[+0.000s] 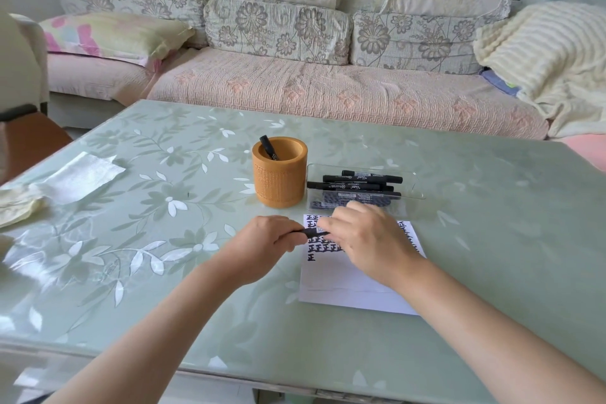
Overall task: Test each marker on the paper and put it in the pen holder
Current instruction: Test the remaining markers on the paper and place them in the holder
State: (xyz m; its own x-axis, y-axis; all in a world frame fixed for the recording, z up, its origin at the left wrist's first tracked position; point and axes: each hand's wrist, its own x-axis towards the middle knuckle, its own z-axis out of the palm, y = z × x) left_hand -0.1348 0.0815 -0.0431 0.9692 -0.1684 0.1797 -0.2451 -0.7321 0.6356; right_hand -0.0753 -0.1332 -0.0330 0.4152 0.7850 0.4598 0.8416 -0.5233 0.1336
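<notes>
The black marker (313, 232) is held level, its long axis running left to right, over the far left corner of the paper (344, 285) at the middle of the bench (164, 289). Both forearms reach in from the near edge. The left hand (273, 239) curls its fingers round the marker's left end. The right hand (367, 239), palm down, grips the right part with bent fingers. Just beyond stands the pen holder (279, 180).

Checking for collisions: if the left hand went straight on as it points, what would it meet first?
Most likely the right hand, gripping the other end of the marker the left hand holds; depth unclear.
</notes>
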